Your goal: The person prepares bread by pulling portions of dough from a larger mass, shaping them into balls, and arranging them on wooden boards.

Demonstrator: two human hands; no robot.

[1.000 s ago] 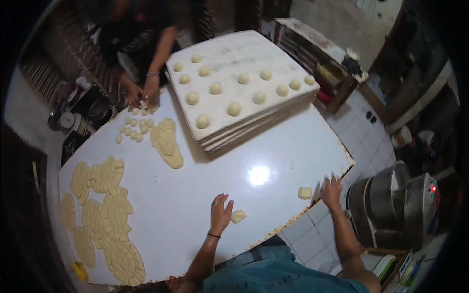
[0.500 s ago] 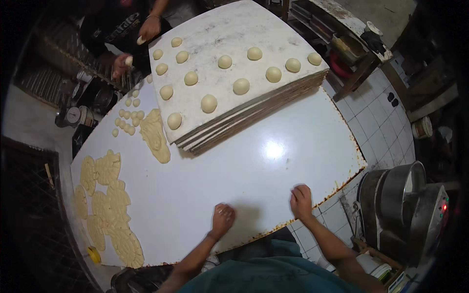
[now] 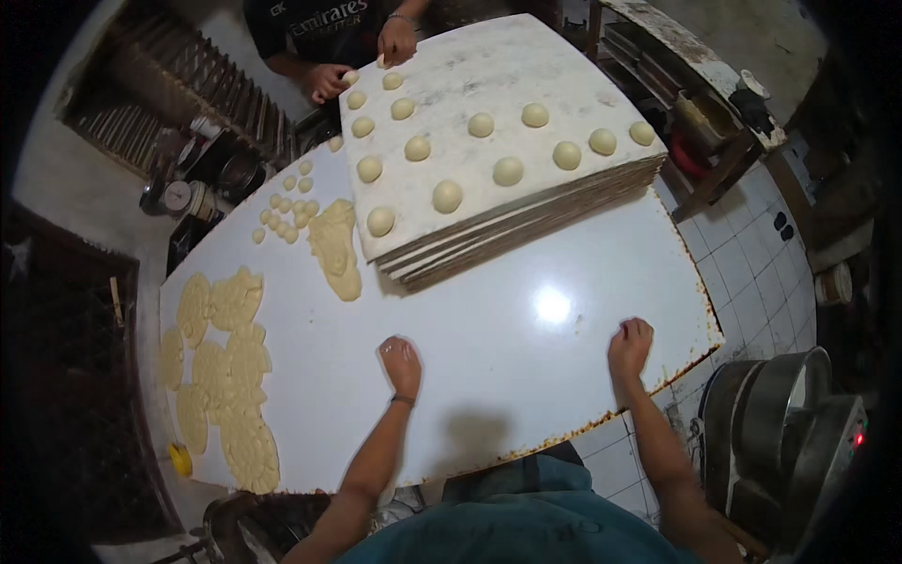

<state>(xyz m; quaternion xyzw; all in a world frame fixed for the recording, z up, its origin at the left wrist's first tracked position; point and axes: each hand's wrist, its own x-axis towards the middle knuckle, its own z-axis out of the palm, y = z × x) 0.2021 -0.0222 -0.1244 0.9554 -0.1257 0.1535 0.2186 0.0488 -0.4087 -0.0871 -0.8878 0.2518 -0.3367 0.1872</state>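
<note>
My left hand (image 3: 400, 367) is closed, palm down, on the white tabletop (image 3: 503, 357); whatever lies under its curled fingers is hidden. My right hand (image 3: 630, 350) is also curled closed, farther right near the rusty table edge, its contents out of sight. Left of my left hand lie flattened, cut dough sheets (image 3: 240, 367). Beyond them are a long dough lump (image 3: 334, 249) and several small dough balls (image 3: 282, 216). A stack of floured boards (image 3: 451, 132) stands on the back of the table, with several dough balls (image 3: 446, 195) on top.
Across the table a co-worker's hands (image 3: 397, 39) handle dough at the stack's corner. At right are a metal machine (image 3: 770, 432), a wooden bench (image 3: 695, 89) and a tiled floor (image 3: 747, 273). At back left stand slatted racks (image 3: 216, 103), pots and a dial scale (image 3: 177, 195).
Both my hands have curled over the small dough pieces seen earlier; the left then moved up and left, the right upward. The co-worker's hands moved onto the stack's corner. The view has shifted.
</note>
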